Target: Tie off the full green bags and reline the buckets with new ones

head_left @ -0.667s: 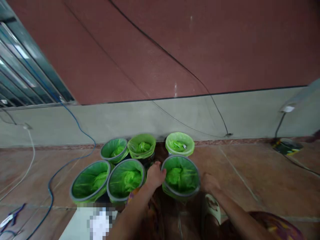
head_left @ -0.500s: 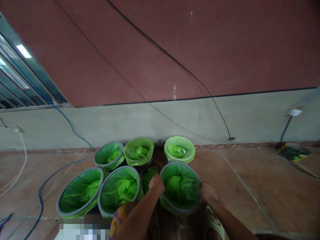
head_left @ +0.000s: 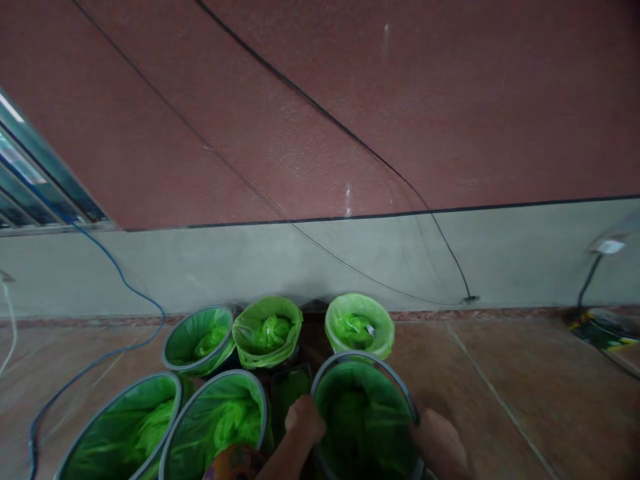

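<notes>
I look down at a cluster of small bins lined with green plastic bags on a tiled floor by a wall. The nearest bin (head_left: pixel 365 417) has a grey rim and sits low in the middle of the view. My left hand (head_left: pixel 304 419) is curled against its left rim. My right hand (head_left: pixel 440 441) presses on its right side, fingers hidden behind the bin. Two more grey-rimmed bins stand to the left, one (head_left: pixel 217 427) beside my left arm and one (head_left: pixel 115 437) at the far left.
Three further lined bins (head_left: pixel 199 338) (head_left: pixel 269 339) (head_left: pixel 359 325) stand in a row against the wall. A blue cable (head_left: pixel 95 357) loops over the floor at the left. Black cables run down the red and grey wall. A dark object (head_left: pixel 600 330) lies at the right.
The bin between my hands has come closer and looms larger, with both hands still at its sides. The view has tilted up, pushing the bins toward the bottom edge.
</notes>
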Motion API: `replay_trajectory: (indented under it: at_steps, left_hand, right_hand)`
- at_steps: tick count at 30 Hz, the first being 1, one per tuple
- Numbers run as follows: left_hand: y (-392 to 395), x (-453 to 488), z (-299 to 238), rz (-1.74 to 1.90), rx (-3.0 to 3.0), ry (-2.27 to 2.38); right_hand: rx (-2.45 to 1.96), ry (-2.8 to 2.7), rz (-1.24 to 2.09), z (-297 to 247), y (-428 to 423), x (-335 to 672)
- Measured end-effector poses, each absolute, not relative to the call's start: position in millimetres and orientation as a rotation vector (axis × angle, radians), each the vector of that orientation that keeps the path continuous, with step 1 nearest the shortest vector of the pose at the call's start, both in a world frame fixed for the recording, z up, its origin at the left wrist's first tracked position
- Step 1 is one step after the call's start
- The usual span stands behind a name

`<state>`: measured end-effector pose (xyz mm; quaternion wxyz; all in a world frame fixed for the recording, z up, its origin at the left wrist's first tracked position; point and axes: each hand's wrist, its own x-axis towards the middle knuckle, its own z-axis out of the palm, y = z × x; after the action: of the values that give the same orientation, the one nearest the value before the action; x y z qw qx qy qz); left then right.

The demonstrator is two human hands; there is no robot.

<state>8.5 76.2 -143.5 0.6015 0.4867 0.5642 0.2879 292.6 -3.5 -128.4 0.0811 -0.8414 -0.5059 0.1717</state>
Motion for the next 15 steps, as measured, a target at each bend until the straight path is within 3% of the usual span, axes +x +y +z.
replay_trajectory:
  at_steps: [3,7,10,15]
  left_hand:
    - [100.4,11.7,-103.3,0.575,1.336,1.611]
    - [138.7,35.4,-54.8,0.726,1.459,1.689]
    - [147.4,50.2,-51.2,0.790,1.412,1.599]
    - [122.5,61.8,-68.1,0.602,1.557,1.344]
  right_hand:
    - [-2.485,-1.556,0.515,-99.2,24.0,314.2]
    - [-2.463,-1.528,0.560,-79.0,95.2,339.1]
    - [-2.484,-1.455,0.525,-93.2,151.0,344.6]
    - [-2.571,-1.385,0.510,-144.4,190.4,338.0]
